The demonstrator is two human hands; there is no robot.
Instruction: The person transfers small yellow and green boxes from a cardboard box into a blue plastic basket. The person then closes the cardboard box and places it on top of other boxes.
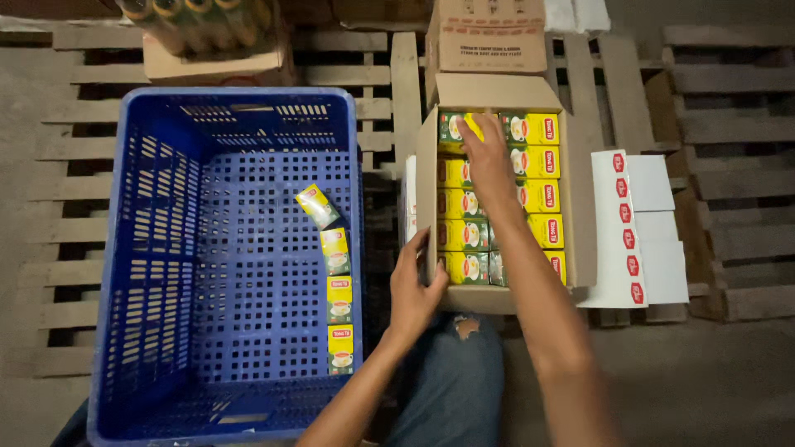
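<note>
Inside the blue crate (157, 248) lie four yellow tea boxes (339, 298).

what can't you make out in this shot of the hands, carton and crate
- Head view: the right hand covers part of the yellow tea boxes in the open carton, and motion blur hides its grip.
- Left hand: fingertips hook over the carton's near wall, so they are out of sight.
- Layers under the top boxes: hidden.
- Blue crate: near rim cut off by the bottom edge.
- Top-left bottles: cut off, dim.

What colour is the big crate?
Blue, with perforated walls; clearest in the head view.
</note>
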